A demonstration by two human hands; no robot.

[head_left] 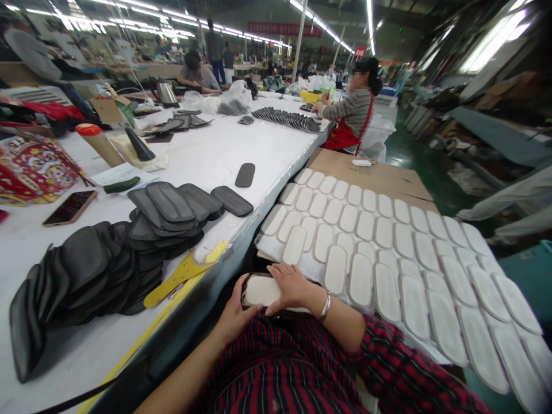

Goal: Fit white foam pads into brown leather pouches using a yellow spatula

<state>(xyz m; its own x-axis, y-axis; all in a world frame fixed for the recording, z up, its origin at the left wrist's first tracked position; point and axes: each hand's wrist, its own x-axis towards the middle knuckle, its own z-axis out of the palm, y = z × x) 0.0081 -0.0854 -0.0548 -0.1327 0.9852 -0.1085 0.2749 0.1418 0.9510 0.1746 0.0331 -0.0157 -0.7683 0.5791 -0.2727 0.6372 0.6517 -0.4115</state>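
Low in the middle of the view, just off the table's edge, is a white oval pad [262, 290] with a dark rim. My left hand [236, 310] wraps round its left end, thumb along the near side. Across its right end lies my right hand [290, 287], fingers pressed on top, a silver bangle on the wrist. What lies under the pad is mostly hidden. To the right, rows of similar white oval pads [360, 279] cover a board. Piles of dark grey oval pieces [88, 253] rest on the white table at left.
On the white table [194, 161] are a yellow strip [185, 276], a phone [70, 208], a green object [122, 184] and a single dark piece [245, 175]. Brown cardboard [371, 172] lies behind the pads. A person in a red apron [353, 115] sits at the far table edge.
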